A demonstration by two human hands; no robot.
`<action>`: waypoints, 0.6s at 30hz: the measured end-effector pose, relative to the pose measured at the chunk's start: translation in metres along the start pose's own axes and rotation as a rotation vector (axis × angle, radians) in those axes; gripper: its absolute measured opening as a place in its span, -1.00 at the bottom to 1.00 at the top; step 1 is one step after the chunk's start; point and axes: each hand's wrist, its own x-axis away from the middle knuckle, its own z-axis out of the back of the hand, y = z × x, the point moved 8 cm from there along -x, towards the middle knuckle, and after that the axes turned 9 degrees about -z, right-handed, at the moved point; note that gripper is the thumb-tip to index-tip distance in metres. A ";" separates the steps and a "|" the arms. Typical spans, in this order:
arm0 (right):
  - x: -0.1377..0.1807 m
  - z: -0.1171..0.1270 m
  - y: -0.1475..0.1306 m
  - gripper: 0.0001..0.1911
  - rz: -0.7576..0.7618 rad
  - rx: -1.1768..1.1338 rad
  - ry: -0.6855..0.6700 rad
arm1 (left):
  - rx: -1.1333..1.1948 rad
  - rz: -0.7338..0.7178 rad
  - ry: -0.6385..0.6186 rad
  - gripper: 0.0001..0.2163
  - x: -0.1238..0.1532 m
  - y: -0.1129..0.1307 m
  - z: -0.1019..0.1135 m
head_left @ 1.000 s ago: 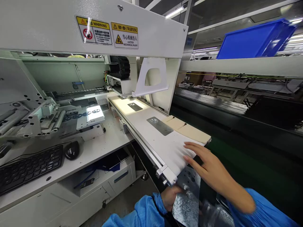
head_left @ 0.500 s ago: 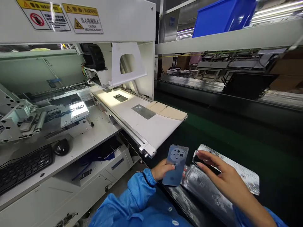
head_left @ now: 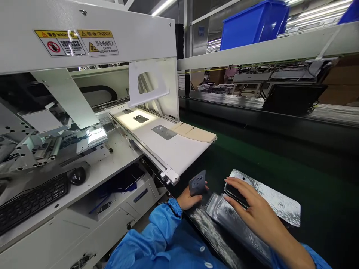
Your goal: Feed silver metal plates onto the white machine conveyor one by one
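Lower centre: left hand (head_left: 187, 200) pinches grey cover plate (head_left: 197, 182), best by its edges; right hand (head_left: 254, 213), fingers flat, steadies foil pouch (head_left: 224, 216).

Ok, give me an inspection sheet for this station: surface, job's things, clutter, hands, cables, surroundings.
Surface: dark green belt with bags lying on it.
Job's things: grey cover; silver bags; two more covers on the white conveyor.
Clutter: keyboard and mouse on the machine's shelf.
Hands: left hand holds the cover upright; right hand lies open on the bags.
Cables: black band inside the machine, likely a cable chain.
Surroundings: warning labels; blue bin overhead.
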 end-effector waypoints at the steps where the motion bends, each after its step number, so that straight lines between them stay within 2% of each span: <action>1: 0.000 -0.001 0.000 -0.53 0.002 -0.003 -0.005 | 0.030 0.012 0.009 -0.45 0.000 0.001 -0.001; 4: 0.001 -0.001 -0.004 -0.55 -0.002 -0.020 -0.020 | 0.037 -0.052 -0.002 -0.39 0.001 0.022 -0.008; 7: 0.004 0.002 -0.010 -0.58 -0.006 -0.080 -0.022 | -0.097 -0.199 -0.118 -0.37 0.001 0.059 -0.024; 9: 0.006 0.003 -0.015 -0.59 0.006 -0.138 -0.013 | -0.135 -0.235 -0.204 -0.36 0.003 0.078 -0.036; 13: 0.004 0.001 -0.018 -0.60 -0.047 -0.251 -0.038 | -0.016 -0.148 -0.292 -0.44 0.005 0.089 -0.054; 15: 0.002 -0.001 -0.019 -0.62 -0.081 -0.281 -0.066 | 0.120 -0.075 -0.338 -0.48 0.008 0.085 -0.064; 18: -0.001 -0.002 -0.020 -0.63 -0.125 -0.324 -0.097 | 0.372 0.092 -0.372 -0.44 0.015 0.074 -0.076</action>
